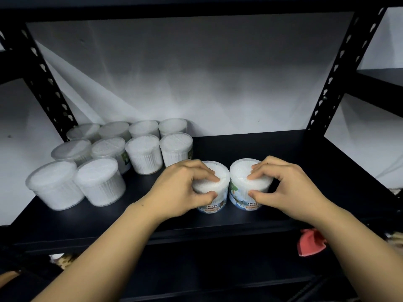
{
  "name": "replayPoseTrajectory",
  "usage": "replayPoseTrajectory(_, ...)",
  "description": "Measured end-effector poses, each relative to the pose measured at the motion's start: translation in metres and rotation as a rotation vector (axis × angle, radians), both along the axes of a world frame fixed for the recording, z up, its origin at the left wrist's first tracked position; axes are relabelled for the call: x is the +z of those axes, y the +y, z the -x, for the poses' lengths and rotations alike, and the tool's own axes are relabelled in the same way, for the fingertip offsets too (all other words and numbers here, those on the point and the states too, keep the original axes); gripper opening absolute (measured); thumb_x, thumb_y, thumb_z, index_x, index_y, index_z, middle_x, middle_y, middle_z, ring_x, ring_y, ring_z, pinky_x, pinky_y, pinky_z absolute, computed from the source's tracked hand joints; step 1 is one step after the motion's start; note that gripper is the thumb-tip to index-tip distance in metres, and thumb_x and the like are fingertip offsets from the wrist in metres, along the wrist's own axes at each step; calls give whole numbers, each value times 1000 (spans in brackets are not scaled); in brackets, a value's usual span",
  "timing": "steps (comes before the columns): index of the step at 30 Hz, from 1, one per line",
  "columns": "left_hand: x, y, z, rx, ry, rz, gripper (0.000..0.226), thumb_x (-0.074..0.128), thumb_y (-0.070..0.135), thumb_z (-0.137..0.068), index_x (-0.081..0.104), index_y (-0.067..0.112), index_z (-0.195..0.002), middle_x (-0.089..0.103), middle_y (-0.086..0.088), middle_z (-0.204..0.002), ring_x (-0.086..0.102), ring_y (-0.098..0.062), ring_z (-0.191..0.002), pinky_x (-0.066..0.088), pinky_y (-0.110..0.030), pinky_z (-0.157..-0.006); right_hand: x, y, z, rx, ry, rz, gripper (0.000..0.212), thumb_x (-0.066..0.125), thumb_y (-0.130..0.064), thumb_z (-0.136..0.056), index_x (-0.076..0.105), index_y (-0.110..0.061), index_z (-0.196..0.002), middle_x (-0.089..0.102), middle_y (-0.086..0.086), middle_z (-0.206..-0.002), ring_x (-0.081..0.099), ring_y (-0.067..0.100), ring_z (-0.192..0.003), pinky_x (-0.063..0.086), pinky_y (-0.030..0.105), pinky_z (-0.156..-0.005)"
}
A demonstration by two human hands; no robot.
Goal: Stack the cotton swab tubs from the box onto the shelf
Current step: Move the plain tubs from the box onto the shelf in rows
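I have two cotton swab tubs in hand on the shelf [283,171]: my left hand [183,188] is clamped over the top of the left tub [212,201] and my right hand [290,188] over the right tub [244,199], the pair touching side by side near the shelf's front edge. Ten placed tubs [144,153] already stand in rows toward the shelf's back left corner, all one layer deep. I judge these two still need sliding in beside them; the box is out of view, so I cannot tell how many remain.

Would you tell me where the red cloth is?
The red cloth sits low on the right, below the shelf's front edge, under the right hand.
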State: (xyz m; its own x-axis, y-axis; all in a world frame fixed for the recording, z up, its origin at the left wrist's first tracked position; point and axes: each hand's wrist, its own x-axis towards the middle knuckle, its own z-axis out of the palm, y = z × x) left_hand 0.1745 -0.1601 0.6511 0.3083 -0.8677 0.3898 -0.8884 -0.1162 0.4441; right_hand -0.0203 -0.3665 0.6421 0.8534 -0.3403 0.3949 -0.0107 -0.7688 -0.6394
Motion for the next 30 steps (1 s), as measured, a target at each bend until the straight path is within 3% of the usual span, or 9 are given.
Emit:
replayPoseTrajectory(7, -2, -75, 6, -92, 66, 4, 32, 82, 34, -73, 78, 31, -105, 69, 19, -108, 62, 3, -106, 44, -14, -94, 2, -57, 17, -107, 17, 11, 29, 87, -11, -66, 76, -23, -90, 65, -11, -100, 66, 9, -100, 51, 34, -90)
replayPoseTrajectory(15, -3, -189, 10, -144, 94, -23, 33, 84, 32, -76, 78, 27, -108, 68, 14, -109, 63, -3, -105, 43, -15, -94, 19, -149, 29, -249, 136, 64, 27, 85, -18, -66, 74, -26, -90, 66, -8, -100, 65, 11, -97, 48, 30, -91)
replayPoseTrajectory(20, 2, -257, 8, -166, 66, -70, 33, 81, 36, -80, 76, 27, -112, 67, 13, -112, 61, -6, -108, 44, -20, -96, 25, -206, 27, -368, 241, 154, 32, 81, -20, -73, 75, -21, -105, 69, -7, -111, 61, 14, -108, 43, 23, -94)
replayPoseTrajectory(30, 7, -352, 0, -159, 62, -77, 33, 81, 29, -84, 74, 18, -114, 69, -1, -116, 64, -18, -109, 49, -33, -98, 28, -287, 4, -539, 375, 176, 33, 73, -19, -87, 69, -20, -120, 67, 5, -128, 60, 25, -119, 40, 23, -96)
